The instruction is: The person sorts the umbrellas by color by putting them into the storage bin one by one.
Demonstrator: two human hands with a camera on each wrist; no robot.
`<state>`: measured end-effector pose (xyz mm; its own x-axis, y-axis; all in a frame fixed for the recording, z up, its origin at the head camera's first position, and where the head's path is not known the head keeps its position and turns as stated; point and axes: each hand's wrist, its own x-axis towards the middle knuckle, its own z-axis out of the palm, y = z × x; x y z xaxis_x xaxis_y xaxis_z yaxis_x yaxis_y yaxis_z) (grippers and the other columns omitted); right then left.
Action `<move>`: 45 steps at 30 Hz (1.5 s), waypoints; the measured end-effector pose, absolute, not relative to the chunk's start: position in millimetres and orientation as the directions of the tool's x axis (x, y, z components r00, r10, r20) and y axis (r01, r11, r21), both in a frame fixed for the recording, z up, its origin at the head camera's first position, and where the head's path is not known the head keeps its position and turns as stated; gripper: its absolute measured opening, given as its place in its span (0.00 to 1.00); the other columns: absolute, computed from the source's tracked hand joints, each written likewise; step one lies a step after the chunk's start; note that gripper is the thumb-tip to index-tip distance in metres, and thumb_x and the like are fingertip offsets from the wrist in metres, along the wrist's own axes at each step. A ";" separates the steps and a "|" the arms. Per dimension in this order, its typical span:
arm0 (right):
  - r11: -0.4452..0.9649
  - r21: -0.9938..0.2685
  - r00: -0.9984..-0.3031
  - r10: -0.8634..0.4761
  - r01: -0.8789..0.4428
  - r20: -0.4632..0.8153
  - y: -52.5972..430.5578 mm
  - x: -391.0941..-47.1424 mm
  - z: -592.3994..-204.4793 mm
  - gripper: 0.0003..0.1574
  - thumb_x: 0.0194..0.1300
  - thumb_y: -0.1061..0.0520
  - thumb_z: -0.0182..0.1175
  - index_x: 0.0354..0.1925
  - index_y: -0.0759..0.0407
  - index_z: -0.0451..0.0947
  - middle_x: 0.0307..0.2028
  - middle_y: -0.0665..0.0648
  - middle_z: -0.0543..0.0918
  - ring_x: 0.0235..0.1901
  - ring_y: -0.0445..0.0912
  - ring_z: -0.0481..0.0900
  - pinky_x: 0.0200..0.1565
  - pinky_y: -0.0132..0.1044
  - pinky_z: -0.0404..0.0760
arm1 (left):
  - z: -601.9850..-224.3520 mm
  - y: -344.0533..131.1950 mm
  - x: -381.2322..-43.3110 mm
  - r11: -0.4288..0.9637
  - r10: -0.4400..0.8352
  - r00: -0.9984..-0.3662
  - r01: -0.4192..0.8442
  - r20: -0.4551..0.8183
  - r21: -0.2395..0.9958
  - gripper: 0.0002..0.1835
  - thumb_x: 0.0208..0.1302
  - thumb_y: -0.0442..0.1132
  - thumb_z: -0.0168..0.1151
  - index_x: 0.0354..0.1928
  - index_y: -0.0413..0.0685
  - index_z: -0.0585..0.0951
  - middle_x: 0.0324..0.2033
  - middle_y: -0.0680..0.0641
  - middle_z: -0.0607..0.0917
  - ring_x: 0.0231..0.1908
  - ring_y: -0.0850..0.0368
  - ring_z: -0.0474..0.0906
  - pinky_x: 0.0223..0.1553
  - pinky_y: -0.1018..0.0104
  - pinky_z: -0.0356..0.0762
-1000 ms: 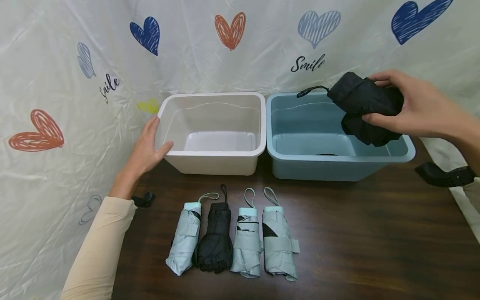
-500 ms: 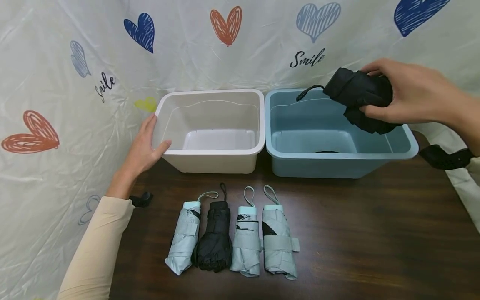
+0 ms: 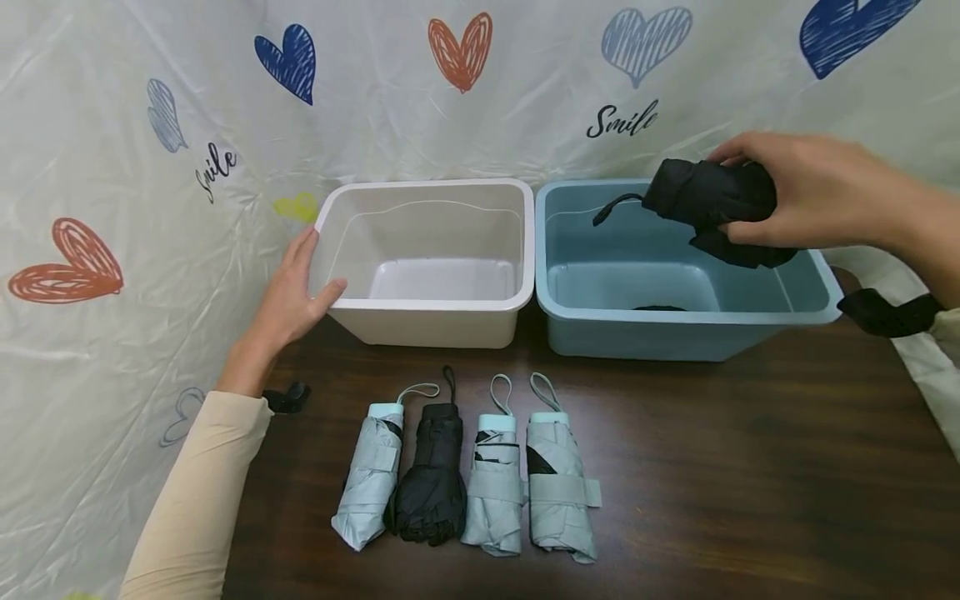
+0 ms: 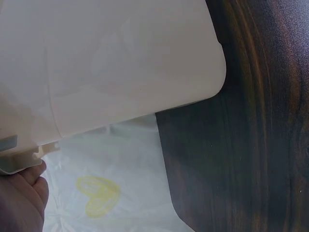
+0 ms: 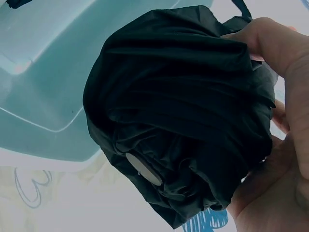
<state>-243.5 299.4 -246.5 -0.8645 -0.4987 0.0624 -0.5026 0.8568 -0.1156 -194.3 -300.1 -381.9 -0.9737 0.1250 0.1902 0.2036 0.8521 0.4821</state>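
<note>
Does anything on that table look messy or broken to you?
Nothing looks spilled or broken. Slightly untidy: the rightmost grey umbrella on the table has its strap end sticking out sideways, and the black umbrella there looks bunched up, not smoothly wrapped.

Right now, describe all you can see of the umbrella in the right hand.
The umbrella is black, loosely bundled, its creased material looking like thin cloth. A strap loop extends from one end, leftward in the head view; a pale oval piece shows in the right wrist view. The right hand grips it sideways above the blue bin.
</note>
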 end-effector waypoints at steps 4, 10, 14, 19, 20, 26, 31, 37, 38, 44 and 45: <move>0.848 -0.118 -0.856 -0.513 -0.517 0.061 300.5 -240.6 -247.1 0.55 0.45 0.58 0.78 0.68 0.68 0.65 0.54 0.77 0.78 0.35 0.63 0.80 0.32 0.55 0.82 | -382.7 -297.3 -196.4 0.849 0.133 -0.971 0.214 0.197 0.484 0.48 0.66 0.54 0.58 0.80 0.43 0.50 0.80 0.40 0.52 0.78 0.37 0.52 0.75 0.34 0.53; 0.834 -0.111 -0.841 -0.539 -0.541 0.045 299.1 -241.0 -249.6 0.52 0.49 0.61 0.75 0.70 0.65 0.65 0.59 0.75 0.75 0.42 0.66 0.79 0.39 0.61 0.81 | -385.0 -295.4 -196.3 0.851 0.122 -0.971 0.209 0.206 0.482 0.48 0.66 0.55 0.57 0.80 0.43 0.51 0.80 0.39 0.52 0.78 0.36 0.52 0.74 0.33 0.53; 0.829 -0.113 -0.836 -0.549 -0.548 0.020 299.0 -242.1 -254.0 0.52 0.51 0.62 0.75 0.72 0.64 0.63 0.61 0.75 0.74 0.47 0.67 0.78 0.43 0.65 0.79 | -385.7 -297.6 -196.0 0.850 0.121 -0.969 0.214 0.217 0.481 0.48 0.66 0.56 0.57 0.80 0.42 0.51 0.79 0.39 0.52 0.78 0.37 0.52 0.75 0.34 0.53; 0.820 -0.129 -0.828 -0.560 -0.557 0.017 299.5 -240.7 -256.7 0.47 0.56 0.63 0.70 0.72 0.62 0.65 0.63 0.75 0.73 0.49 0.67 0.77 0.47 0.66 0.77 | -385.4 -300.9 -193.2 0.849 0.119 -0.969 0.211 0.215 0.484 0.48 0.66 0.55 0.58 0.80 0.41 0.51 0.79 0.38 0.53 0.78 0.37 0.51 0.76 0.35 0.52; 0.819 -0.129 -0.828 -0.560 -0.559 0.031 299.9 -240.0 -256.7 0.45 0.57 0.64 0.69 0.71 0.62 0.66 0.63 0.74 0.74 0.48 0.66 0.77 0.45 0.64 0.77 | -385.1 -301.1 -193.2 0.849 0.119 -0.969 0.213 0.217 0.484 0.48 0.66 0.55 0.58 0.80 0.41 0.51 0.79 0.38 0.53 0.78 0.37 0.51 0.76 0.35 0.52; 0.823 -0.137 -0.835 -0.543 -0.551 0.092 303.5 -234.6 -257.2 0.35 0.61 0.68 0.62 0.67 0.65 0.70 0.58 0.74 0.77 0.44 0.62 0.77 0.38 0.53 0.73 | -384.6 -302.7 -195.1 0.847 0.118 -0.966 0.219 0.230 0.484 0.47 0.65 0.55 0.58 0.80 0.43 0.51 0.79 0.39 0.53 0.78 0.37 0.52 0.75 0.35 0.53; 0.851 -0.158 -0.866 -0.497 -0.500 0.065 307.4 -228.1 -264.5 0.31 0.65 0.63 0.63 0.65 0.67 0.72 0.58 0.75 0.76 0.50 0.68 0.76 0.47 0.65 0.75 | -384.6 -303.0 -194.7 0.849 0.119 -0.968 0.214 0.219 0.483 0.47 0.65 0.55 0.58 0.80 0.43 0.51 0.79 0.39 0.53 0.78 0.37 0.52 0.75 0.34 0.53; 0.865 -0.169 -0.881 -0.468 -0.473 0.066 314.3 -221.5 -275.3 0.32 0.68 0.56 0.63 0.66 0.66 0.72 0.58 0.75 0.75 0.55 0.70 0.74 0.52 0.71 0.71 | -384.4 -302.4 -194.9 0.851 0.119 -0.969 0.213 0.217 0.481 0.47 0.66 0.56 0.57 0.80 0.43 0.51 0.79 0.39 0.53 0.78 0.37 0.52 0.75 0.34 0.52; 0.865 -0.172 -0.882 -0.467 -0.471 0.068 315.7 -220.6 -276.9 0.32 0.68 0.55 0.63 0.66 0.66 0.71 0.58 0.75 0.75 0.55 0.70 0.74 0.52 0.71 0.71 | -384.3 -302.3 -195.0 0.850 0.119 -0.969 0.213 0.218 0.481 0.47 0.66 0.56 0.57 0.80 0.43 0.51 0.79 0.39 0.53 0.78 0.37 0.52 0.75 0.34 0.53; 0.871 -0.202 -0.893 -0.444 -0.449 0.069 320.7 -213.9 -284.2 0.36 0.71 0.50 0.61 0.70 0.65 0.67 0.62 0.77 0.72 0.56 0.71 0.72 0.51 0.72 0.70 | -384.3 -302.7 -194.5 0.848 0.117 -0.969 0.213 0.220 0.485 0.47 0.65 0.55 0.57 0.80 0.43 0.51 0.79 0.39 0.54 0.77 0.36 0.53 0.75 0.34 0.53; 0.873 -0.206 -0.896 -0.438 -0.442 0.068 320.7 -212.4 -284.8 0.36 0.71 0.50 0.61 0.70 0.65 0.67 0.62 0.77 0.71 0.56 0.71 0.72 0.51 0.72 0.70 | -384.3 -302.9 -194.2 0.847 0.117 -0.969 0.212 0.219 0.487 0.47 0.65 0.55 0.57 0.80 0.42 0.51 0.79 0.39 0.54 0.77 0.36 0.53 0.75 0.34 0.54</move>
<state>-212.4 320.7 -284.8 -0.8965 -0.4379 0.0679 -0.4420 0.8729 -0.2065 -194.2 -302.9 -384.3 -0.9687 0.1167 0.2189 0.2121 0.8472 0.4870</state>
